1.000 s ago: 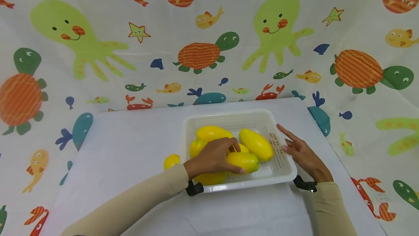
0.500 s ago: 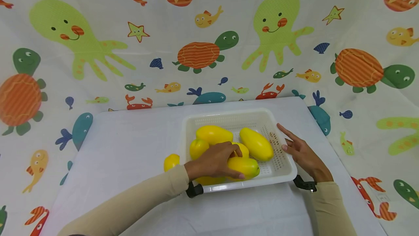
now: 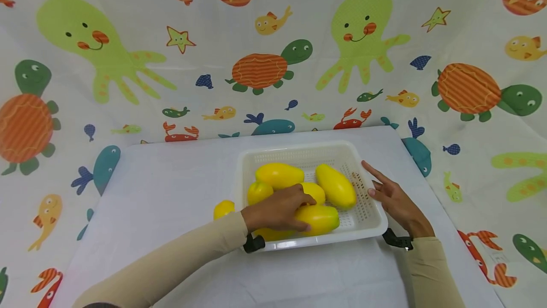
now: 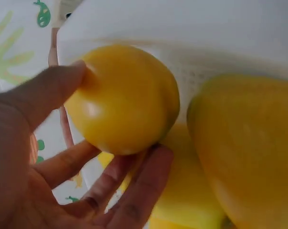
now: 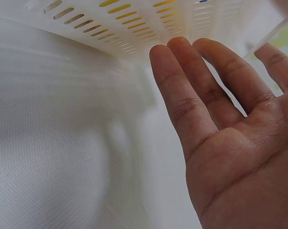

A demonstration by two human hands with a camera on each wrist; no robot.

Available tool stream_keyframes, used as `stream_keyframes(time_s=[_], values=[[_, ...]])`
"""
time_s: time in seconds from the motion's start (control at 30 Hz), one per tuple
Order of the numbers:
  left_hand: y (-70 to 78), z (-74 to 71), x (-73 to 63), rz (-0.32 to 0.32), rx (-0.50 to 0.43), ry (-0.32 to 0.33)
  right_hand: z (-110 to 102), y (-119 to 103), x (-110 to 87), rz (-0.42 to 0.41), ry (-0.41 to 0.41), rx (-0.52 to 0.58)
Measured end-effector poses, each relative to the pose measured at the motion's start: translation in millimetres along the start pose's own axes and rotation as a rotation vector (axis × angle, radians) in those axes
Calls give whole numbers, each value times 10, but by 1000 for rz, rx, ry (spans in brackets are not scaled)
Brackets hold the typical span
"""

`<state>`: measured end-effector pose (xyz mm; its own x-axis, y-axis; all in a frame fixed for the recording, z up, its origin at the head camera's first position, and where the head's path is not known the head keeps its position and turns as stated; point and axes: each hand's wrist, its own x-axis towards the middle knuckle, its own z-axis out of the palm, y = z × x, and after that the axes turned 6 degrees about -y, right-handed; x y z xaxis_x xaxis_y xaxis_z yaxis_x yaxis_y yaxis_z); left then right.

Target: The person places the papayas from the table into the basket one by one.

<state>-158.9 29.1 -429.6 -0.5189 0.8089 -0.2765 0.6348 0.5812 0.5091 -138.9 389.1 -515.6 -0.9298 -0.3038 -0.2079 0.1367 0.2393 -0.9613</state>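
Observation:
In the head view a white plastic basket with slotted walls holds several yellow mangoes. My left hand reaches over its near left side and grips a mango near the front wall. In the left wrist view the thumb lies on one side of this mango and the fingers curl against the other. Beside it lie another mango and a larger one. My right hand is at the basket's right side; in the right wrist view its fairly straight fingers reach up to the slotted wall.
Two more mangoes, one at the back and one at the left, lie in the basket. Another yellow fruit sits on the white tablecloth, left of the basket. A printed sea-animal curtain stands behind.
The gripped mango has shifted slightly down toward the front wall, and the left thumb has drawn back a little. The large right mango has moved slightly. My right hand stays in place.

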Motion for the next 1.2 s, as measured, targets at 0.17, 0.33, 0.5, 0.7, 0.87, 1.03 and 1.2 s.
stream_keyframes(time_s=[0.17,0.33,0.5,0.7,0.87,1.03,1.2], values=[[56,23,69,-23,58,22,-2,2,-9,-3,5,5],[84,9,94,-40,78,-26,1,-4,-17,-7,1,15],[81,-28,90,-28,72,-45,0,-9,-12,-15,-5,10],[96,9,158,-19,137,2,-5,1,-5,-19,-7,3],[137,74,251,-35,263,-1,-1,9,-1,-15,-13,19],[159,124,311,-59,304,-22,4,23,2,-12,-22,39],[164,140,335,-46,353,-14,0,8,0,-10,-12,25]])
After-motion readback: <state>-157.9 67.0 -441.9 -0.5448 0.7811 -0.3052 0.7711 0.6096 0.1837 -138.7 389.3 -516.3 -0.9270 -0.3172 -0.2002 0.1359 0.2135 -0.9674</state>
